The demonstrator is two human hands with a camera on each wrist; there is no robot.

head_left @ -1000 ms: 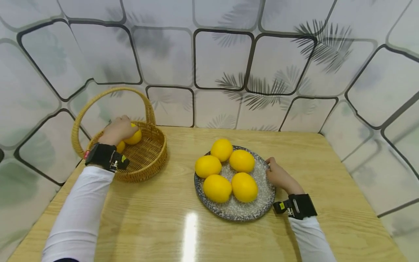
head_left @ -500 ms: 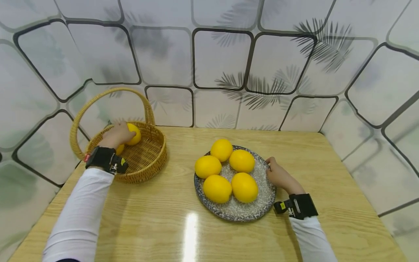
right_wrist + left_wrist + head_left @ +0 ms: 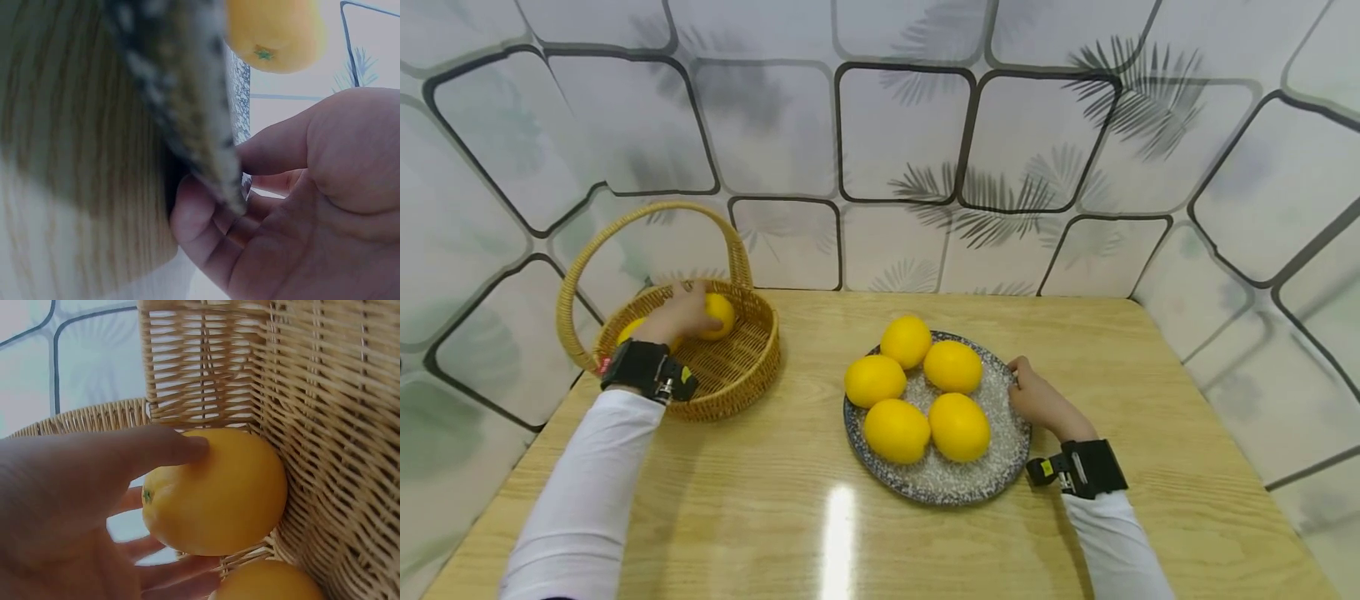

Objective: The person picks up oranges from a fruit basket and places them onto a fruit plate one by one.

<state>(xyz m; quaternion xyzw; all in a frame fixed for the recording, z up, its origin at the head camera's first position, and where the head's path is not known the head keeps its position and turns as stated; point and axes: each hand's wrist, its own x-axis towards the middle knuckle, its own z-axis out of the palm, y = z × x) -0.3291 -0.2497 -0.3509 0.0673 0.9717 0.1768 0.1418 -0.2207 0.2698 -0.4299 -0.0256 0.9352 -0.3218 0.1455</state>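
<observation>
Inside the wicker basket [image 3: 722, 404], my left hand [image 3: 679, 315] holds a yellow-orange orange [image 3: 718, 317]. The left wrist view shows my thumb [image 3: 187, 449] over this orange [image 3: 231, 494], with the other fingers behind and below it. A second orange [image 3: 269, 581] lies lower in the basket, and another yellow one [image 3: 628, 330] shows left of my hand. My right hand [image 3: 1041, 404] grips the right rim of the speckled grey plate [image 3: 1003, 400]. In the right wrist view its thumb lies over the rim [image 3: 215, 156] and a finger is underneath.
Several oranges [image 3: 897, 431] sit on the plate. Above the basket arches a tall woven handle [image 3: 741, 250]. The wooden table [image 3: 760, 508] reaches back to a patterned wall [image 3: 902, 133], which continues along both sides.
My left hand has shifted slightly right and down within the basket, the orange moving with it. An orange has come into view left of that hand. The right hand stays on the plate rim.
</observation>
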